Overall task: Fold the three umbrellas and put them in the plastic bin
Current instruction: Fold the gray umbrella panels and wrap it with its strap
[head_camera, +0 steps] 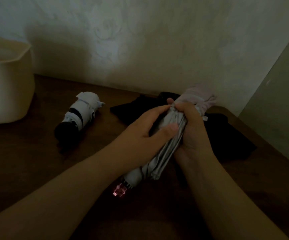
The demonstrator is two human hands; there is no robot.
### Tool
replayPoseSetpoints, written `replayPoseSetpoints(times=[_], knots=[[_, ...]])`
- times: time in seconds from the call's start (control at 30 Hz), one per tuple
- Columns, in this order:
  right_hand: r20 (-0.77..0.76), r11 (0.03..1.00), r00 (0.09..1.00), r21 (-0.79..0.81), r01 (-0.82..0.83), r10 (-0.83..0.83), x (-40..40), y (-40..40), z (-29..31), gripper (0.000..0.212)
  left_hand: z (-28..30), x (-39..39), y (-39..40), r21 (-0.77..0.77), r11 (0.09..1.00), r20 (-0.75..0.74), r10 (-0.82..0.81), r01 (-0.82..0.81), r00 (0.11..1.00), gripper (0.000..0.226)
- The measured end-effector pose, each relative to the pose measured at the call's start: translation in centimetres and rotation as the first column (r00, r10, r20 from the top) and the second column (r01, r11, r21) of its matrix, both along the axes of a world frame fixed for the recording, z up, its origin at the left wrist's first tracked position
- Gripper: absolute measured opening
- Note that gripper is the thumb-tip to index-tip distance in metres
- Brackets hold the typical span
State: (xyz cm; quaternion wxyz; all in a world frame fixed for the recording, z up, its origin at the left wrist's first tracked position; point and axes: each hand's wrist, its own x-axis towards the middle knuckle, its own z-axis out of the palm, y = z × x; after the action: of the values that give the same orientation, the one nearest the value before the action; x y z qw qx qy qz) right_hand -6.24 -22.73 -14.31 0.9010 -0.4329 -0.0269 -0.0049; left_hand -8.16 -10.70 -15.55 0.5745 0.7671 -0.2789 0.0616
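Observation:
A grey and pale pink umbrella (164, 153) lies slantwise between my hands, its pink faceted handle (120, 188) pointing toward me. My left hand (145, 129) wraps round its gathered canopy from the left, thumb on top. My right hand (190, 129) grips the same canopy from the right. A folded white and black umbrella (81, 116) lies on the table to the left, untouched. A black umbrella (226, 135) lies spread under and behind my hands. The cream plastic bin (8, 87) stands at the far left.
The dark wooden table (27, 153) meets a pale patterned wall (140, 40) at the back. A green-grey panel (278, 101) rises at the right edge. The light is dim.

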Motion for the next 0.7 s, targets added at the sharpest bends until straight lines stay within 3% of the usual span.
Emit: replayPoseSetpoints(times=[0.13,0.23,0.3,0.37,0.47,0.53,0.63,0.7], knots=[[0.017,0.999,1.0,-0.036,-0.008,0.009,0.0,0.1,0.0,0.027,0.3,-0.2,0.2,-0.054,0.997,-0.055,-0.063,0.06,0.997,0.064],[0.021,0.997,0.999,-0.059,0.044,-0.043,0.3,0.2,-0.1,0.06,0.5,-0.3,0.6,-0.016,0.998,-0.122,-0.068,0.067,0.99,0.068],[0.009,0.987,0.993,-0.107,0.117,-0.117,0.4,0.2,-0.1,0.077,0.4,-0.3,0.7,-0.068,0.985,-0.199,-0.169,0.158,0.965,0.065],[0.019,0.978,0.989,-0.15,0.147,-0.146,0.4,-0.2,-0.1,0.062,0.2,-0.3,0.6,-0.094,0.969,-0.226,-0.246,0.23,0.943,0.075],[0.046,0.949,0.984,-0.258,0.18,-0.174,0.3,-0.7,0.1,0.034,-0.1,-0.1,0.5,-0.126,0.971,-0.214,-0.227,0.204,0.95,0.069],[0.123,0.911,0.983,-0.374,0.175,-0.138,0.2,-0.9,0.6,0.04,0.1,0.1,0.8,-0.115,0.977,-0.172,-0.199,0.181,0.965,0.069],[0.214,0.823,0.976,-0.547,0.153,-0.039,-0.3,-1.4,1.3,0.026,0.5,0.3,2.0,-0.076,0.984,-0.133,-0.168,0.159,0.977,0.069],[0.21,0.725,0.976,-0.68,0.107,0.053,-0.8,-1.9,1.6,0.047,0.8,0.4,3.0,-0.021,0.987,-0.109,-0.161,0.16,0.981,0.072]])
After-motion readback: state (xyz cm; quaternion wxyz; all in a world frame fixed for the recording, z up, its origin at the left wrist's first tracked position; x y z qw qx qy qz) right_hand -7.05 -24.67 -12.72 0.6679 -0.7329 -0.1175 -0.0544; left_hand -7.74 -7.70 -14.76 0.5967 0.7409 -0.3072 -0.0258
